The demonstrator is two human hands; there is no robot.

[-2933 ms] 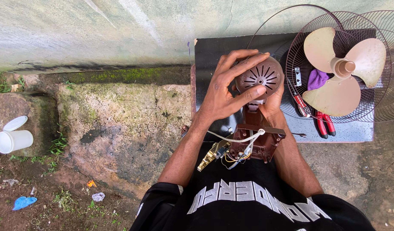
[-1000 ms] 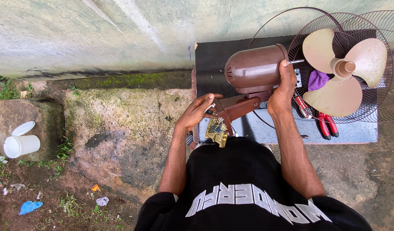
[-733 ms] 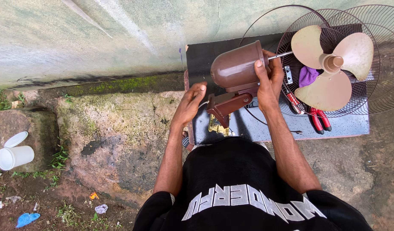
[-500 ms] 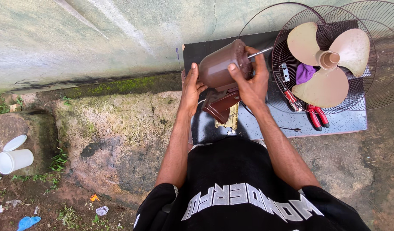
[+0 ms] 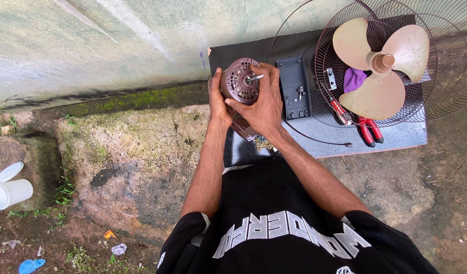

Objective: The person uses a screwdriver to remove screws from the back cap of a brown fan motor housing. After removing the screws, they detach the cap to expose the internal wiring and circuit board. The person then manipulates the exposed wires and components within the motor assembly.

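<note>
Brown fan motor held upright over the near left corner of the dark board, shaft end facing the camera; a metal shaft projects from its vented face. Left hand grips the motor's left side, fingers wrapped behind the housing and mostly hidden; right hand covers the right side and lower front, fingers curled over the top edge and pressed against the casing, thumb lying across the lower face. A brown housing part and brass-coloured wiring hang below the hands. Just right of the motor lies a black rectangular cover; further right, a wire fan guard carrying a beige three-blade propeller, a purple cloth beneath it; red-handled pliers rest at the guard's lower rim. White plastic cup lies on the ground, far left.
</note>
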